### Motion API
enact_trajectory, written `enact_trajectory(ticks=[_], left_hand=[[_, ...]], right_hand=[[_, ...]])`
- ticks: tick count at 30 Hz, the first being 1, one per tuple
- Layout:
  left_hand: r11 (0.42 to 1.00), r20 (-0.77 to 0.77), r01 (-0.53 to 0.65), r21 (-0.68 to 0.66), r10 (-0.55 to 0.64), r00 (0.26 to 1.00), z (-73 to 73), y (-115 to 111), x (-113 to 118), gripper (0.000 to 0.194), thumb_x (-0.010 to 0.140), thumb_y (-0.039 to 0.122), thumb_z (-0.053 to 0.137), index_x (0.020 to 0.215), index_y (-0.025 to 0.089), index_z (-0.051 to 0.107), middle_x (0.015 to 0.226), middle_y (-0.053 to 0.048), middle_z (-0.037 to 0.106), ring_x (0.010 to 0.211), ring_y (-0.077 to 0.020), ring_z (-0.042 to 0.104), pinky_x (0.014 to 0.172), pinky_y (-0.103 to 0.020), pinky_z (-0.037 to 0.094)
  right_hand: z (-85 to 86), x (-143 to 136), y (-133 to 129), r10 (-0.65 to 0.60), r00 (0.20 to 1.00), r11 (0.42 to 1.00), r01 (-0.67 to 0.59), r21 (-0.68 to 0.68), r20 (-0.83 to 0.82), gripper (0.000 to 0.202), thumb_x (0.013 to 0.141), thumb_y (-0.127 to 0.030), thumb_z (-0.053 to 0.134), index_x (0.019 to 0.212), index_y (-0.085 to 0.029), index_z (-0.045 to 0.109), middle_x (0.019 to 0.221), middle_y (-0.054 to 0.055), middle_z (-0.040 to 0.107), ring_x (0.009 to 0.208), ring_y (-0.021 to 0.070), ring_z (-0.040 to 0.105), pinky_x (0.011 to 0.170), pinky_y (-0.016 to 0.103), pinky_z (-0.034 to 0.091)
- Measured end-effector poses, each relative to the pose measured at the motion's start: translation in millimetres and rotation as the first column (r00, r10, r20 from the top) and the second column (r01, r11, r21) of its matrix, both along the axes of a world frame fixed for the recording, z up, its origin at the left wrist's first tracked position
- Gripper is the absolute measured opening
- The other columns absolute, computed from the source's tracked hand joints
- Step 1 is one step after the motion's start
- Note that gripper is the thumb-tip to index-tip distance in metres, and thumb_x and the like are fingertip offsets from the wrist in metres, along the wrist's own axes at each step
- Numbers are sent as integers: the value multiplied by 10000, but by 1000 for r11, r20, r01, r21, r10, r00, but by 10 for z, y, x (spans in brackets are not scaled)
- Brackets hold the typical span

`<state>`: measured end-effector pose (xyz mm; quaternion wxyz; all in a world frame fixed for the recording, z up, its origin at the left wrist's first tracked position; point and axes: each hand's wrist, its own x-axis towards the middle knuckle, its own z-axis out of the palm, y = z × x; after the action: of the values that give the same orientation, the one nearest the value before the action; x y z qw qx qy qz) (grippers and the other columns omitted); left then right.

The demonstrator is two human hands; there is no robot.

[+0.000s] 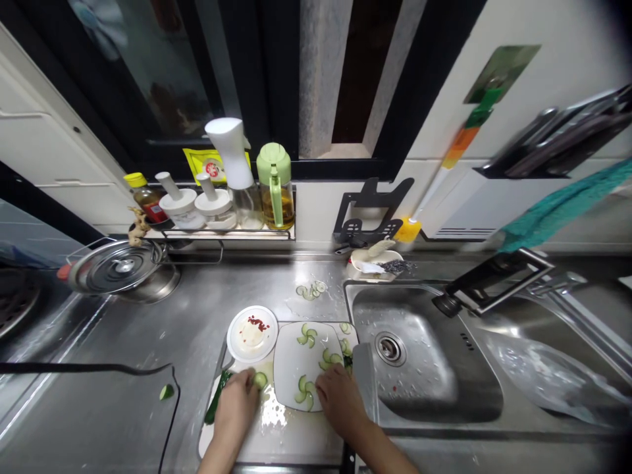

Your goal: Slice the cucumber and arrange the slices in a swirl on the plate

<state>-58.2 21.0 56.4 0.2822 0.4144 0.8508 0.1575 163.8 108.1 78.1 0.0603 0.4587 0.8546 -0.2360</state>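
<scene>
A white square plate (289, 355) lies on a cutting board (266, 434), with curved cucumber slices (307, 336) arranged in small clusters on it. My right hand (338, 395) is at the plate's right edge, fingers bent down beside a cluster; whatever it holds is hidden. My left hand (237, 401) rests on the board with fingers together, between a dark green cucumber piece (217, 398) and a round cucumber slice (260, 380); its fingertips' contents cannot be made out. Behind it, a round white dish (241, 345) holds small red bits (257, 322).
To the right is a steel sink (429, 355). Cucumber scraps (311, 290) lie behind the board, and a cucumber end (166, 392) lies left near a black cord (172, 415). A lidded pot (148, 284) and a condiment shelf (237, 233) stand at the back.
</scene>
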Motion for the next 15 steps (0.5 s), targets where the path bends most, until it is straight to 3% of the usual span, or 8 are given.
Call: enact_trajectory(ticks=[5,12,15], left_hand=[[997,-56,0,-79,-4,998,-80,-10,-26,303,808,196,499,1063,133,650,1036,-119,689,952,-210,626,853,-264,408],[998,-8,-24,-59,24,1000,-135,8,6,83,769,158,523,775,185,601,817,-55,672,741,-168,613,698,-242,395],[999,-6,-31,-19,31,1000,-161,-5,2,72,768,158,510,719,198,544,741,-23,642,670,-149,587,656,-231,376]], right_hand=[[-4,-15,-84,-6,1000,1000,6,-12,-16,208,892,-193,464,827,-196,661,923,56,681,1028,262,528,794,381,353],[-36,-9,-145,-7,1000,1000,7,-6,-18,205,888,-182,463,834,-201,660,927,44,675,1013,249,528,780,359,342],[-54,-9,-156,-9,999,1000,9,4,-31,194,878,-174,468,829,-205,654,917,38,670,1004,251,529,763,356,340]])
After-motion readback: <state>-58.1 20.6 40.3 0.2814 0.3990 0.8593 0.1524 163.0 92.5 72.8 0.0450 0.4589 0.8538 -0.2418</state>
